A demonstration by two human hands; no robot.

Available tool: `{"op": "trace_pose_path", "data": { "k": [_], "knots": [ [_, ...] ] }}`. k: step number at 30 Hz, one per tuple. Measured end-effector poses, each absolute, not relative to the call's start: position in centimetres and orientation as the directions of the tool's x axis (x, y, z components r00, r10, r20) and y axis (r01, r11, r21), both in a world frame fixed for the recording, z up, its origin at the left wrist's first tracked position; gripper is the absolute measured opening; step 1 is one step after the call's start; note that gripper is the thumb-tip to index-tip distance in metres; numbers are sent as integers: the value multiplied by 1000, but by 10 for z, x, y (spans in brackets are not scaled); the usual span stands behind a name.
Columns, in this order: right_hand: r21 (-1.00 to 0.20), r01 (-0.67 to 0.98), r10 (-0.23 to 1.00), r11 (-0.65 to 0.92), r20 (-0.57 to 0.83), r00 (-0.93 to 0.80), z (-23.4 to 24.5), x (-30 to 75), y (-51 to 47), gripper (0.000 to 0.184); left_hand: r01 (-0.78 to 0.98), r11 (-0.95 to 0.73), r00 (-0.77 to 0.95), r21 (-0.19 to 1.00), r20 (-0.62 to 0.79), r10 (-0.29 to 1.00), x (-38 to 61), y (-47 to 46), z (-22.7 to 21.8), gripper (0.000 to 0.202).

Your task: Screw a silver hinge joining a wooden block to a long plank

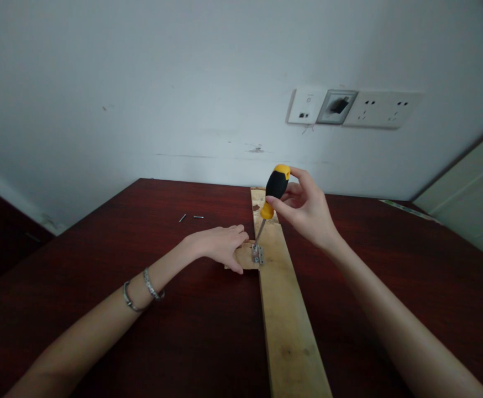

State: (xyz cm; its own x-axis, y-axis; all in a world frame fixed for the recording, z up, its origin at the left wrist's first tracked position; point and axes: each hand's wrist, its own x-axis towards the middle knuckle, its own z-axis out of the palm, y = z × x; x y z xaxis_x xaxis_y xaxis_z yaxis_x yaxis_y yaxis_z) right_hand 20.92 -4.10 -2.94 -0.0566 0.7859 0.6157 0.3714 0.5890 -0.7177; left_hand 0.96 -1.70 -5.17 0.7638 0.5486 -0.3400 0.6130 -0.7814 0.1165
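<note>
Right grip (311, 213) pinches the handle of the screwdriver (277, 185) between thumb and fingers, while the left grip (222, 243) lies over the block (246, 258), its thumb along the near edge and its fingers at the far edge. Beyond both grips rises the pale wall (142, 99). Beneath them spreads the dark red tabletop (175, 342), its far edge running along the foot of the wall. Between the two grips runs the plank (289, 315), from the tabletop's far edge toward the person; it passes to the left of the right grip and just beside the left grip's fingertips. Sockets and switches line the panel (384, 109) on the wall, beyond the right grip and farther to the right. Below and to the left of the right grip, the screwdriver slants down, its tip at the hinge (257, 254); whether it touches is too small to tell. The block sits under the left grip, against the plank's left edge. Two bracelets (152, 284) circle the wrist behind the left grip. Just right of that grip, the hinge spans the seam of block and plank. Two metal fasteners (199, 216) lie apart on the tabletop, beyond the left grip and slightly to its left.
</note>
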Motion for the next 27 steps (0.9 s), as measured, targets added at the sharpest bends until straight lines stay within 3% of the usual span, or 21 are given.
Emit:
{"op": "trace_pose_path", "data": {
  "k": [4, 9, 19, 24, 27],
  "knots": [
    [-686, 420, 781, 594, 616, -100, -26, 210, -46, 53, 619, -776, 764, 122, -325, 558, 8, -17, -51, 68],
    [-665, 420, 759, 617, 644, -95, -21, 209, -55, 65, 615, -782, 773, 104, -277, 571, 8, -18, -48, 67],
    [-517, 621, 631, 589, 774, 46, -15, 211, -51, 50, 589, -801, 797, 112, -247, 551, 11, -23, -44, 63],
    [-564, 546, 681, 620, 732, -18, -13, 216, -51, 65, 584, -800, 803, 140, -244, 544, 10, -21, -45, 64],
    [-564, 508, 680, 651, 731, -59, -15, 214, -54, 64, 592, -790, 799, 157, -243, 550, 9, -18, -48, 65]
  ]
}}
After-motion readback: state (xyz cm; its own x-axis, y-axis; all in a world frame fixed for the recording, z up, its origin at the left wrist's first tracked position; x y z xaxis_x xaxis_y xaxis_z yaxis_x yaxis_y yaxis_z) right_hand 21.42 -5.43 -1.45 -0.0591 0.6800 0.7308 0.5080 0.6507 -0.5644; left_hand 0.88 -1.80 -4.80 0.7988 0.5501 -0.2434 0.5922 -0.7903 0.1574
